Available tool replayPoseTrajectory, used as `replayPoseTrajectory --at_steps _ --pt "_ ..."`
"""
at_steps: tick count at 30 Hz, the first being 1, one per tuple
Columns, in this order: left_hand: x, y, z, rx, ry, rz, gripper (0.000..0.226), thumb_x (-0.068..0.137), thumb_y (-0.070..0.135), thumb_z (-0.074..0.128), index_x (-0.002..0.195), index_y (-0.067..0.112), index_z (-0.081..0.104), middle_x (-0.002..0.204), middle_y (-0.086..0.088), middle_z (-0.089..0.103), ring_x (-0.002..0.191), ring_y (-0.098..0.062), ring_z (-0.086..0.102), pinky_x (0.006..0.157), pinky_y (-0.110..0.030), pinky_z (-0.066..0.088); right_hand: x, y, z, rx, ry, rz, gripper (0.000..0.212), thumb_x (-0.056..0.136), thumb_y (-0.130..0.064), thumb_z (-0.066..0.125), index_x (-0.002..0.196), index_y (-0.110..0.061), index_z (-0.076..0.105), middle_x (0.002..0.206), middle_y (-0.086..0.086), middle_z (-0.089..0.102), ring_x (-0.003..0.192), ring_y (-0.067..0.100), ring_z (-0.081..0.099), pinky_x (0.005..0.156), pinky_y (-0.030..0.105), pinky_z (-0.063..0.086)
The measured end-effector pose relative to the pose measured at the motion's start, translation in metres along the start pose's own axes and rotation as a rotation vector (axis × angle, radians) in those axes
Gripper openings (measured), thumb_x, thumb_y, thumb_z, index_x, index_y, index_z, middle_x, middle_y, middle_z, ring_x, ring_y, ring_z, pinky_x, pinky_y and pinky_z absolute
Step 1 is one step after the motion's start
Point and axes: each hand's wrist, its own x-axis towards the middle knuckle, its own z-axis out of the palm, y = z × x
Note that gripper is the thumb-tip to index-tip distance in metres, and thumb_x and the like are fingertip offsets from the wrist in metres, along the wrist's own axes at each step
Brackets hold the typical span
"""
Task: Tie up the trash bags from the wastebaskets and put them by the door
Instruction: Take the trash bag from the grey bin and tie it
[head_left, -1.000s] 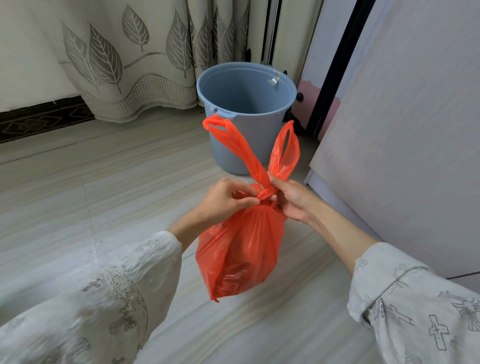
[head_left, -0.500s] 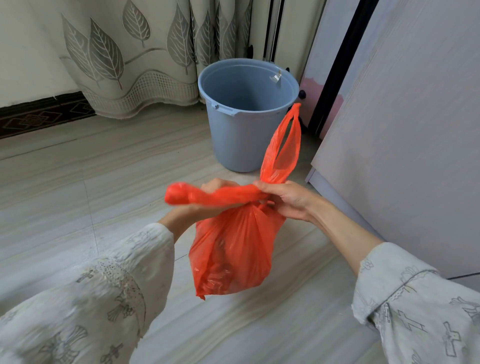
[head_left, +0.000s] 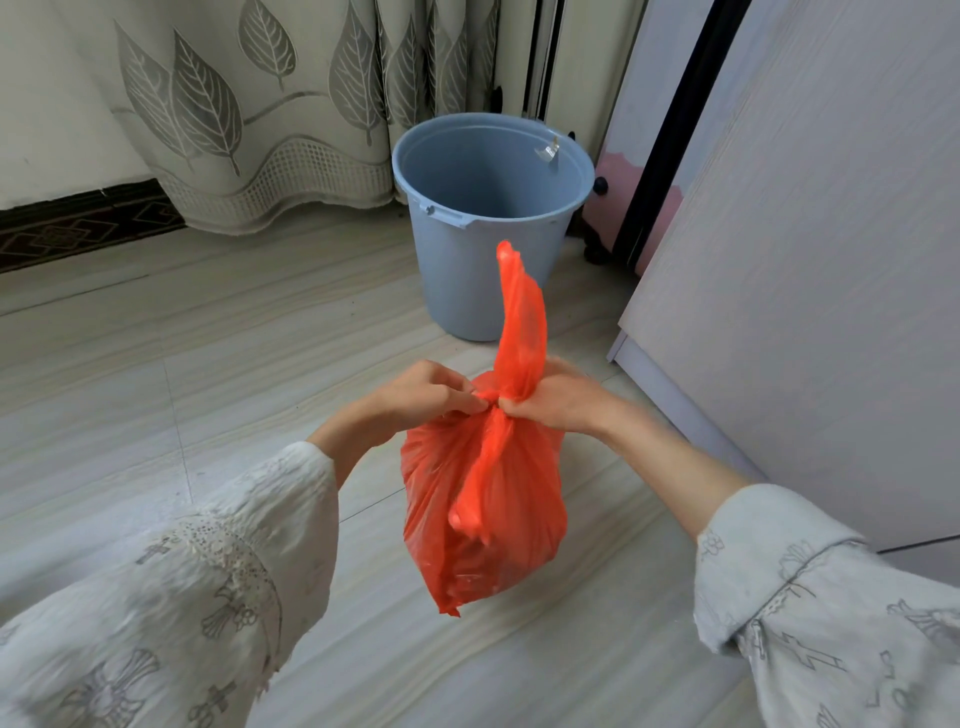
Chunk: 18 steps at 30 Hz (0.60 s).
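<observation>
The orange trash bag (head_left: 483, 499) hangs in mid-air at the centre of the view, held off the floor (head_left: 156, 364) between both hands, with the blue wastebasket (head_left: 488, 218) standing without a liner at about twelve o'clock beyond it. A second ago both handle loops stood up from the neck; half a second ago the left-hand loop was pulled flat out toward nine o'clock; now that loop has been carried across and droops down the front of the bag toward six o'clock, while the other loop (head_left: 522, 317) stands up toward twelve. The left hand (head_left: 426, 395) is curled with its fingertips pinching the twisted neck from nine o'clock, and the right hand (head_left: 556, 400) pinches the same neck from three o'clock, the two nearly touching at the crossing. That suggests the first wrap of the knot is laid but not yet locked: I judge it needs one more pass and a firm pull. A grey cabinet (head_left: 805, 260) rises at three o'clock and a leaf-patterned curtain (head_left: 234, 104) hangs at eleven. No door is plainly identifiable here.
</observation>
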Motion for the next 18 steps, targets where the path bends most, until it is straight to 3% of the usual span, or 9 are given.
replayPoseTrajectory --at_steps 2,4,7,8,11,13,15,18 --pt "0.0 0.002 0.002 -0.012 0.027 0.028 0.019 0.082 0.013 0.061 0.089 -0.003 0.066 0.084 -0.007 0.058 0.081 -0.015 0.049 0.081 -0.028 0.039 0.006 0.004 0.01 -0.082 0.134 -0.048 0.01 0.083 -0.012 0.055 0.083 -0.01 0.065 0.081 -0.002 0.068 0.08 0.008 0.059 0.074 0.031 0.044" --pt "-0.001 0.004 0.004 -0.019 0.063 0.06 0.012 0.083 0.014 0.059 0.078 0.005 0.064 0.078 -0.004 0.055 0.077 -0.014 0.046 0.075 -0.028 0.038 0.01 0.007 0.015 -0.113 0.253 -0.058 0.014 0.084 -0.014 0.056 0.089 -0.007 0.066 0.09 0.01 0.07 0.086 0.019 0.063 0.072 0.032 0.043" --pt "-0.001 0.002 0.006 -0.023 0.055 0.056 0.017 0.085 0.023 0.06 0.082 0.008 0.065 0.08 -0.006 0.053 0.077 -0.015 0.045 0.074 -0.028 0.034 0.012 0.007 0.012 0.236 0.279 0.134 0.021 0.079 -0.007 0.06 0.068 -0.023 0.069 0.067 -0.016 0.065 0.061 -0.013 0.057 0.058 0.007 0.04" --pt "-0.003 0.002 0.007 -0.019 0.045 0.059 0.017 0.085 0.024 0.059 0.08 0.009 0.064 0.079 -0.006 0.053 0.075 -0.015 0.044 0.072 -0.027 0.034 0.011 0.006 0.011 0.403 0.242 0.204 0.027 0.076 -0.001 0.061 0.062 -0.023 0.065 0.06 -0.019 0.063 0.054 -0.013 0.056 0.054 0.004 0.04" --pt "-0.003 -0.003 0.008 -0.01 0.039 0.073 0.016 0.085 0.022 0.061 0.075 0.01 0.065 0.075 -0.004 0.054 0.072 -0.011 0.045 0.062 -0.016 0.036 0.012 0.013 0.009 0.745 0.112 0.341 0.017 0.073 0.006 0.061 0.072 -0.01 0.065 0.061 -0.005 0.066 0.054 0.003 0.059 0.052 0.012 0.044" --pt "-0.003 -0.005 0.008 -0.017 0.057 0.083 0.016 0.083 0.019 0.063 0.083 0.005 0.068 0.078 -0.004 0.058 0.074 -0.01 0.047 0.059 -0.011 0.037 0.012 0.015 0.009 0.866 0.042 0.399 0.017 0.077 0.004 0.059 0.074 -0.011 0.066 0.054 -0.006 0.065 0.048 0.003 0.058 0.054 0.015 0.043" --pt "-0.001 -0.006 0.007 -0.021 0.086 0.088 0.017 0.082 0.017 0.064 0.087 0.001 0.069 0.08 -0.005 0.06 0.075 -0.011 0.049 0.063 -0.015 0.039 0.013 0.018 0.011 0.962 0.017 0.414 0.019 0.079 0.004 0.056 0.075 -0.012 0.065 0.05 -0.008 0.064 0.045 0.002 0.057 0.06 0.017 0.041" --pt "0.0 -0.008 0.006 -0.096 0.127 0.081 0.011 0.082 0.014 0.063 0.082 0.006 0.07 0.074 0.0 0.062 0.067 -0.003 0.052 0.064 -0.014 0.041 0.015 0.021 0.015 1.024 0.035 0.385 0.024 0.08 0.008 0.053 0.078 -0.013 0.066 0.054 -0.007 0.065 0.058 0.007 0.055 0.065 0.017 0.043"
